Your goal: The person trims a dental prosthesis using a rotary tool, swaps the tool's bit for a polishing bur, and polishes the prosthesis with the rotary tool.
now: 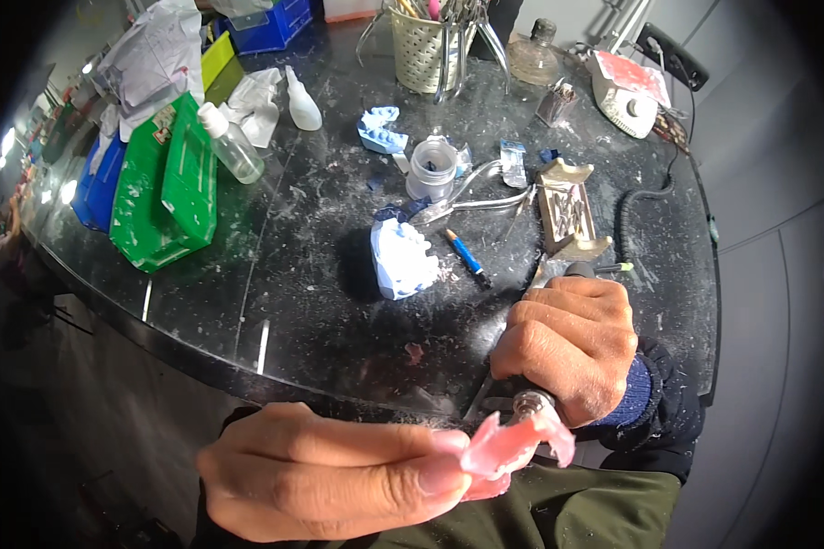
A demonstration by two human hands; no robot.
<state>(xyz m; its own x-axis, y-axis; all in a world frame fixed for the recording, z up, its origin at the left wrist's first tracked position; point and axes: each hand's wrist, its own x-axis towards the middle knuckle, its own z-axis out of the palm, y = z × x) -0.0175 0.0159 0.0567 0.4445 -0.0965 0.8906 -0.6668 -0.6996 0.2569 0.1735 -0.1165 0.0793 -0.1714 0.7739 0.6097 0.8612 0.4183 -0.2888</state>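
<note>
My left hand (pixel 330 476) pinches a pink denture base (pixel 499 448) between thumb and fingers, low in the view over my lap. Its edges look jagged and translucent. Wrapped in a fist, my right hand (pixel 572 343) grips a rotary handpiece, whose metal nose (pixel 531 403) meets or nearly meets the far edge of the denture base. Whether a bur touches the pink material is hidden. Beyond the hands stands a pale blue dental cast (pixel 403 261) with a short blue pencil (pixel 467 254) beside it. Right of these is a bur stand (pixel 566 215) with several metal burs.
Green bins (pixel 151 215) and a spray bottle (pixel 233 146) occupy the left. Behind are a squeeze bottle (pixel 304 105), a second cast (pixel 382 131), a plastic jar (pixel 432 169) and a tool basket (pixel 421 55). A white device (pixel 627 101) and a dark cord (pixel 650 194) lie right.
</note>
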